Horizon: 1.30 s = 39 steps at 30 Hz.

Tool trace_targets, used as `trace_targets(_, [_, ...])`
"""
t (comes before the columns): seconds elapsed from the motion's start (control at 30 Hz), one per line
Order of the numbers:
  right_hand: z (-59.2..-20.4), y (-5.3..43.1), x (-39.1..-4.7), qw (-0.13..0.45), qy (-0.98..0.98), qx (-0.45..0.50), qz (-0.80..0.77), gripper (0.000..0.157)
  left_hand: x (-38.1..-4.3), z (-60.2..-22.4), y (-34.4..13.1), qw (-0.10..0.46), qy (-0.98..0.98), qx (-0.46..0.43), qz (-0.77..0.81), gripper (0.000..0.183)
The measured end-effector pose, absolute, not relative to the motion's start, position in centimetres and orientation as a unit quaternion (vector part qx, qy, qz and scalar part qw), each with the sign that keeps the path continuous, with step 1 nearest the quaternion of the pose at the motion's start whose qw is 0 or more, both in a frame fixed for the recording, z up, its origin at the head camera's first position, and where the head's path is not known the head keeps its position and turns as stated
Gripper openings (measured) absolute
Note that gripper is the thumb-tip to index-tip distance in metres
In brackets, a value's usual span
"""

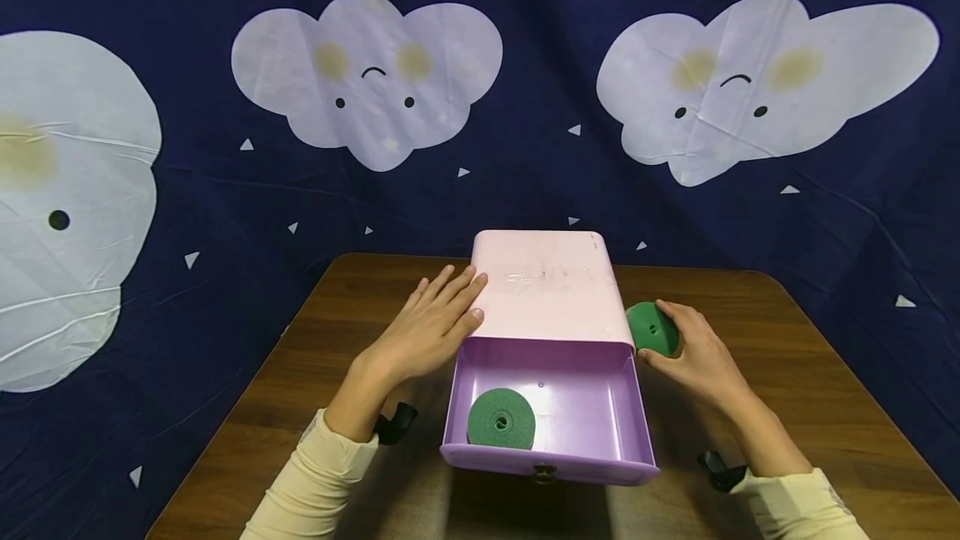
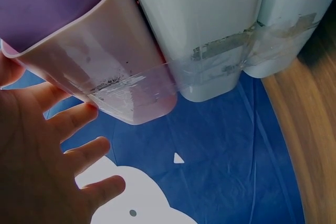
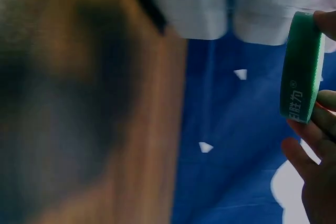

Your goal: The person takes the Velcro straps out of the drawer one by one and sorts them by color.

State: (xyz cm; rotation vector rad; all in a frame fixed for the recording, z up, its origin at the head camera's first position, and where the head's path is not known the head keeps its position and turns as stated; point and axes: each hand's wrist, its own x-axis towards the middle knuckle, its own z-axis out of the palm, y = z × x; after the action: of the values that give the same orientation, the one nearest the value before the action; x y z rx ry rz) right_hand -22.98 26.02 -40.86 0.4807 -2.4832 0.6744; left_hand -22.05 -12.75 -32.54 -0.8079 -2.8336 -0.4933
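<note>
A pink drawer unit (image 1: 551, 286) stands on the table with its purple drawer (image 1: 588, 407) pulled out toward me. In the drawer's front left part lies a green roll of tape (image 1: 491, 436). My left hand (image 1: 423, 332) rests at the unit's upper left edge, fingers straight and spread; in the left wrist view its fingertips touch the pink side. To the right of the unit, my right hand (image 1: 701, 352) holds a second green roll of tape (image 1: 651, 328) between thumb and fingers. White lettering shows on that roll's rim (image 3: 299, 72) in the right wrist view.
Below the pink section, pale drawer sections (image 2: 199, 35) are joined to it by clear tape. The wooden table (image 1: 757, 315) extends on both sides. Behind it hangs a dark blue cloth (image 1: 540, 190) with printed clouds.
</note>
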Motion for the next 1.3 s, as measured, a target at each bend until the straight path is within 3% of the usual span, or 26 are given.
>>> trace_targets(0.27, [-44.3,25.8,-24.7,0.221,-0.931,0.166,0.239,0.07,-22.1,-32.6,-12.8,0.078,-0.946,-0.269,-0.163,0.053])
trace_targets(0.63, [-46.7,26.2,-25.8,0.123,-0.958,0.142,0.217,0.069,-22.1,-32.6,-12.9,0.077,-0.946,-0.271,-0.162,0.053])
trace_targets(1.3, [-48.7,26.3,-26.1,0.107,-0.953,0.163,0.23,0.065,-22.1,-32.6,-12.9,0.074,-0.947,-0.266,-0.161,0.053])
